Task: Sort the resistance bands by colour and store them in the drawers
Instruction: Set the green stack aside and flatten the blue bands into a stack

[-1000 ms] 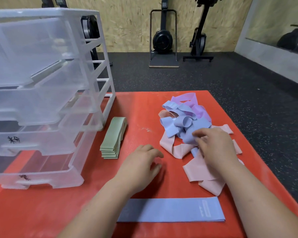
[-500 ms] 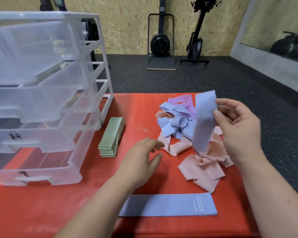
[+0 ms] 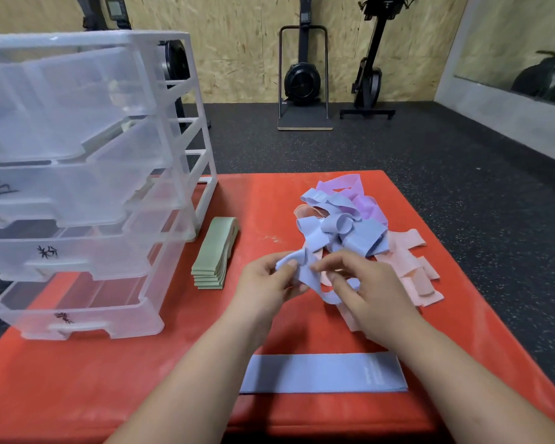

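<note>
Here, the left hand (image 3: 265, 282) and right hand (image 3: 367, 294) each have a grip grasping one crumpled blue band (image 3: 303, 267), held just above the red surface (image 3: 125, 379) in front of the tangled pile (image 3: 343, 225) of blue, purple and pink bands. A flat blue band (image 3: 321, 373) lies nearer the person, and a green stack (image 3: 215, 251) sits beside the clear drawers (image 3: 77, 193).

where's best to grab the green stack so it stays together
Probably pinch the green stack across its middle, coming from above and the right: it lies flat, long and narrow, the drawer unit crowds its left side, and its near end is fanned.
</note>
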Demonstrator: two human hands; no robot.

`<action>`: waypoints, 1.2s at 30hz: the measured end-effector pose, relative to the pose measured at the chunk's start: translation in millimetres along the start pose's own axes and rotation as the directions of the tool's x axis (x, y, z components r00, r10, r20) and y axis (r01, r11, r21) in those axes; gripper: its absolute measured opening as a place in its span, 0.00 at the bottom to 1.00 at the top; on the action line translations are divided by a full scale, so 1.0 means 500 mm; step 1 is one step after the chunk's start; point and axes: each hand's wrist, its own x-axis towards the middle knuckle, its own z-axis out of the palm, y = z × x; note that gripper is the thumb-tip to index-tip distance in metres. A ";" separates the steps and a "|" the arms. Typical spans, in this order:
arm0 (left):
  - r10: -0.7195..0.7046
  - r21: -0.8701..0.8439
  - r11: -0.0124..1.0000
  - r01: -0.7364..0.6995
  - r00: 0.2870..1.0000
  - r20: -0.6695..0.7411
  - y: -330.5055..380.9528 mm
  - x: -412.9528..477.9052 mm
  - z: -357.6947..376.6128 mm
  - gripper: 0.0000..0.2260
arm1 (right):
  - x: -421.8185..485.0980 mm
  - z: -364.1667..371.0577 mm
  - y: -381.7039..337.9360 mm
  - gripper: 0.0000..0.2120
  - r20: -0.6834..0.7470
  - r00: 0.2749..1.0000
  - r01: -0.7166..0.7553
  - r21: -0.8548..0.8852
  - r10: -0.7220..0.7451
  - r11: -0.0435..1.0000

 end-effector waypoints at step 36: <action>0.311 0.286 0.936 -0.207 0.866 -0.391 0.042 -0.001 -0.133 0.04 | -0.001 -0.182 0.107 0.17 0.019 0.943 -0.308 -0.327 0.332 0.893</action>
